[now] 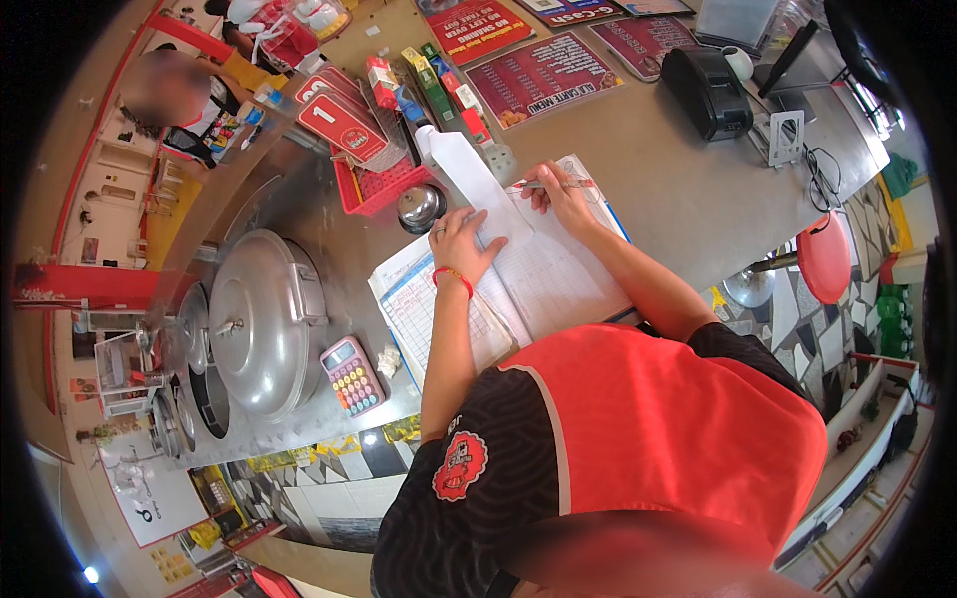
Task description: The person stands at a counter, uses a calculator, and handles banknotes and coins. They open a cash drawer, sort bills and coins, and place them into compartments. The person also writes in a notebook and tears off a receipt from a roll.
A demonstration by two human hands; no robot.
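A ruled record book [549,261] lies spread on the metal counter before me. My right hand [557,198] grips a pen [576,184] with red parts over the upper part of its right page. My left hand [463,243] rests flat with fingers apart, touching the lower end of a long white paper strip [478,179]. That strip reaches across the book towards the red basket. Under my left forearm lie sheets with a handwritten table [411,299]. A silver call bell [420,208] stands just beyond my left fingers.
A red plastic basket [366,190] holds number cards [342,127]. On the left are a pink calculator [353,376], crumpled tissue [389,360] and a large lidded metal pot [258,321]. A black device [706,93] and menu sheets [542,78] lie at the back. A person [213,123] is beyond the counter.
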